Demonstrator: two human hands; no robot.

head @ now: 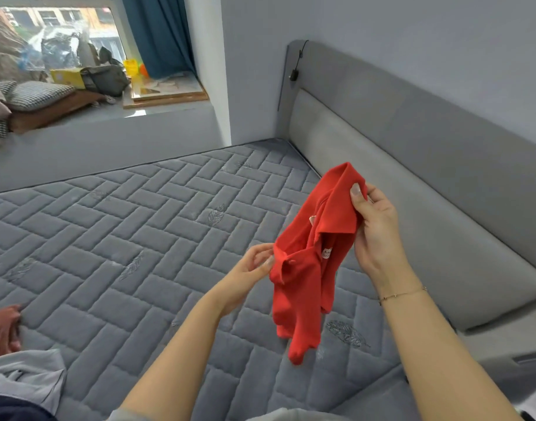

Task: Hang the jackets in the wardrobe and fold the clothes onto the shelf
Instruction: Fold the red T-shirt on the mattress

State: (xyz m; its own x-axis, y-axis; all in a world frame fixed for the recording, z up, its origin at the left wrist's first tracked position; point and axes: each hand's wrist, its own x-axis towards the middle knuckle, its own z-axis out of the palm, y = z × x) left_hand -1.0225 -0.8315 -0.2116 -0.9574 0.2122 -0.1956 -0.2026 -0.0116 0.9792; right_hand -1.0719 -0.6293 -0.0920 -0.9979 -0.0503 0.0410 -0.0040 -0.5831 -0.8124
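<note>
Hands up over the mattress (114, 226), with a small red shirt (303, 268) between them. Right hand (373, 229) pinching the shirt high up by the collar, thumb on top of the cloth, nearer the grey headboard (412, 153). Left hand (251, 268) pinching the shirt lower down, at the collar edge with the button, on the side away from the headboard. Both grips small and tight, just fingertips and thumb on cloth. Shirt hanging loose in the air above the mattress, all bunched up, white tag showing inside the neck, bottom end dangling just over the quilted top.

Looks like the start of a fold: still finding the shoulders. To do it well, best to slide each hand out along the collar to a shoulder seam, then pull the two apart so the shirt opens flat. Next, lay it face down on the mattress, smooth it with flat palms, tuck the sleeves in, fold bottom up to the neck. Careful not to let the tiny sleeves twist under.

More clothes waiting at the near left edge of the mattress: a grey cloth (26, 381) and a rusty red cloth (2, 329). No wardrobe or shelf in sight.
</note>
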